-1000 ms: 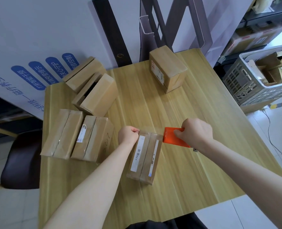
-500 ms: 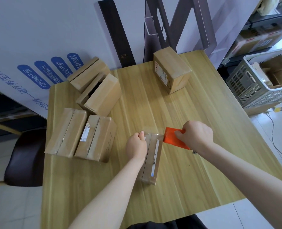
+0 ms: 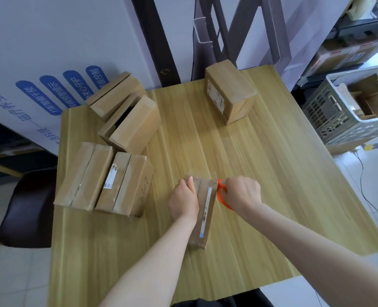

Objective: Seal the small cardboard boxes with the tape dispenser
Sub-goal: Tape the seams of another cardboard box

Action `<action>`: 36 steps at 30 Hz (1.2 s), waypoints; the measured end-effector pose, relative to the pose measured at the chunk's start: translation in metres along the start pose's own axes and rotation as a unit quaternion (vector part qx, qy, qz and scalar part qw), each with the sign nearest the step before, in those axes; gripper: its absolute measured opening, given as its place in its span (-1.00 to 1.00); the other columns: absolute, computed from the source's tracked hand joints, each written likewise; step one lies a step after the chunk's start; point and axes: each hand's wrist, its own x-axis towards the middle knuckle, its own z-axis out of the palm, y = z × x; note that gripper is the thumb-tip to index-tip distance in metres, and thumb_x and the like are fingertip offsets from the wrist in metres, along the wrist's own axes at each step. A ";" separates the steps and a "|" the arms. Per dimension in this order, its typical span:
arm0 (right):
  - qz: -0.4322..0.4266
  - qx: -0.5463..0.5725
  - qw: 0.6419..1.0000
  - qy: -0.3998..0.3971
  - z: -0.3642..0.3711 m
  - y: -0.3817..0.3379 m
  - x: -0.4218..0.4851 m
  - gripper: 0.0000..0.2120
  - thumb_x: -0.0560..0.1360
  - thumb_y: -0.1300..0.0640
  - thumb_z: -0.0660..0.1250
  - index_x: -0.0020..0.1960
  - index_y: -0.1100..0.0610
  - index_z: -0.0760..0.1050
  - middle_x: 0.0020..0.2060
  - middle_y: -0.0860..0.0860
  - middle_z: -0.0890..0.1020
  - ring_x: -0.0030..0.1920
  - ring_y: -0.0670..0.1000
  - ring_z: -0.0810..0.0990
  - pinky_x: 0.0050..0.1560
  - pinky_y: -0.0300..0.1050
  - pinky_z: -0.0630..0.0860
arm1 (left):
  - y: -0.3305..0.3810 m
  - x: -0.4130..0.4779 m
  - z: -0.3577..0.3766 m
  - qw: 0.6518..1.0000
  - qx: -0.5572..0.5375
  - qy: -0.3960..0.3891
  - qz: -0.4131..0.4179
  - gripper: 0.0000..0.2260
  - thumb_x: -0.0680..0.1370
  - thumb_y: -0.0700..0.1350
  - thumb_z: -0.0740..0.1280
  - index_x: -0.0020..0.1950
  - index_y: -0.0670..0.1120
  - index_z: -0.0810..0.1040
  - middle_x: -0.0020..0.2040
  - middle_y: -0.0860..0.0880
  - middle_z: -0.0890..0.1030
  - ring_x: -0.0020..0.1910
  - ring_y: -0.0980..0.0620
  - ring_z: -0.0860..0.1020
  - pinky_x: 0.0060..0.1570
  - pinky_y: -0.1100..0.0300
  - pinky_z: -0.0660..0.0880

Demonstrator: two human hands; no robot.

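A small flat cardboard box (image 3: 203, 209) with a white label strip lies in the middle of the wooden table (image 3: 272, 173). My left hand (image 3: 183, 200) presses flat on the box's left half, fingers together. My right hand (image 3: 241, 192) is closed around the orange tape dispenser (image 3: 221, 191), which touches the box's far right corner. Most of the dispenser is hidden by my fingers.
Two taped boxes (image 3: 104, 178) lie side by side at the left. Two boxes with loose flaps (image 3: 126, 116) sit behind them, and one upright box (image 3: 230, 94) stands at the back. A grey crate (image 3: 338, 116) of cardboard stands off the table's right side.
My left hand slid from the box's far left corner onto its top. The dispenser in my right hand moved left, up against the box's far right corner.
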 end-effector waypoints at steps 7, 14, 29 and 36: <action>0.095 0.068 0.990 0.077 0.005 0.050 -0.005 -0.63 0.53 -0.16 0.20 -0.28 0.09 0.49 -0.47 -0.06 0.45 -0.36 0.10 0.52 -0.44 -0.19 0.22 | 0.014 -0.014 0.003 0.974 -0.139 -0.002 -0.180 -0.55 0.64 0.17 -0.05 0.03 -0.09 0.51 -0.06 -0.01 0.61 -0.05 -0.13 0.58 -0.12 0.07 0.47; 0.109 0.185 0.963 0.161 -0.032 0.062 -0.018 -0.61 0.53 -0.18 0.23 -0.23 0.11 0.55 -0.43 0.03 0.60 -0.35 0.14 0.62 -0.26 -0.11 0.53 | 0.046 -0.039 0.014 0.804 -0.449 0.034 -0.388 -0.64 0.64 0.08 0.09 0.16 -0.17 0.49 0.07 -0.13 0.62 0.00 -0.18 0.58 0.03 0.06 0.50; 0.124 0.267 0.948 0.117 -0.002 0.043 -0.062 -0.64 0.54 -0.15 0.24 -0.21 0.10 0.57 -0.38 0.04 0.63 -0.38 0.10 0.64 -0.22 -0.03 0.59 | 0.011 0.012 -0.003 0.941 0.014 -0.111 0.320 -0.62 0.66 -0.11 0.13 0.50 -0.03 0.30 0.50 0.10 0.28 0.43 0.04 0.32 0.33 0.12 0.34; 0.135 0.290 0.939 0.127 0.005 0.046 -0.061 -0.63 0.54 -0.13 0.25 -0.28 0.12 0.52 -0.46 0.03 0.59 -0.52 0.01 0.61 -0.31 -0.07 0.55 | 0.019 0.032 -0.001 0.947 0.031 -0.144 0.286 -0.63 0.65 0.08 0.06 0.46 0.15 0.31 0.39 0.13 0.44 0.32 0.06 0.44 0.03 0.16 0.44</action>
